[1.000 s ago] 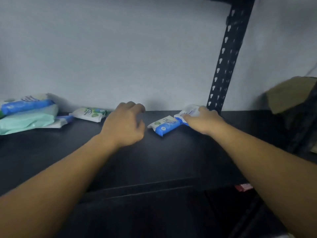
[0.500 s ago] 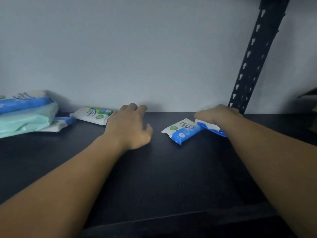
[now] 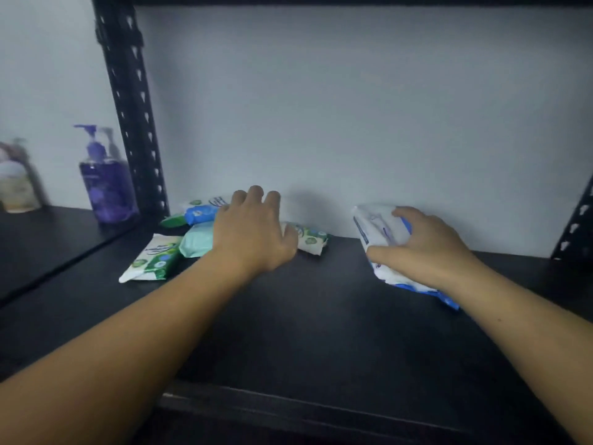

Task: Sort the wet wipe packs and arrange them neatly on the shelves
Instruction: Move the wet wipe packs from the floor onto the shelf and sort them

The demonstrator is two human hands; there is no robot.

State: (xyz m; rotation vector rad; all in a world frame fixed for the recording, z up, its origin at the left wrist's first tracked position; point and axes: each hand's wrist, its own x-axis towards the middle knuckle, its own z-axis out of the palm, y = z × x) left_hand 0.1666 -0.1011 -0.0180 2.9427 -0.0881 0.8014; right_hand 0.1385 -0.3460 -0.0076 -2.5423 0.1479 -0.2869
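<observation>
On the black shelf [image 3: 321,322] my right hand [image 3: 423,248] grips white-and-blue wet wipe packs [image 3: 375,226], tilted and resting on the board near the back wall. My left hand [image 3: 250,232] lies over a pile at the back left, its thumb and curled fingers around the end of a white-and-green pack [image 3: 309,240]. Under and beside that hand lie a mint pack [image 3: 195,242], a blue pack [image 3: 200,213] and a green-and-white pack [image 3: 154,258]. Parts of the pile are hidden by my hand.
A black perforated upright [image 3: 131,107] stands left of the pile, another [image 3: 577,232] at the far right. Beyond the left upright stand a purple pump bottle [image 3: 106,184] and a blurred pale bottle [image 3: 16,184]. A white wall closes the back.
The view swung left, bringing the left upright and bottles in. My right hand gathered the blue-and-white packs and holds them. My left hand reached the white-and-green pack by the pile.
</observation>
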